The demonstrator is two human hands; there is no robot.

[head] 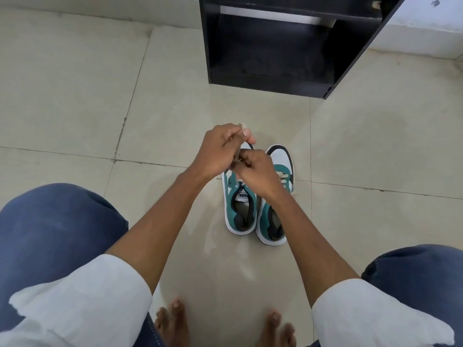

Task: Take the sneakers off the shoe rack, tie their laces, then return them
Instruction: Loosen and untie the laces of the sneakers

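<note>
Teal and white: a pair of low suede-look sneakers stands side by side on the floor, toes pointing toward the rack, heels toward the person.
Left sneaker point(241, 209): teal upper, white sole, dark lining, a white tongue label; its lace area is covered by both hands.
Right sneaker point(278, 186): touching the left one, its white toe with dark trim visible, pale laces showing beside the right wrist.
Left hand point(220, 149): fingers pinched on a pale lace point(236, 133), pulling it up and away above the left sneaker's toe.
Right hand point(255, 171): curled tight on the lace at the left sneaker's eyelets, touching the left hand.
Black wooden shoe rack point(273, 46): stands beyond the sneakers, its lower shelf dark.
Beige tiled floor point(87, 108): carries everything; bare toes at the near edge.
</note>
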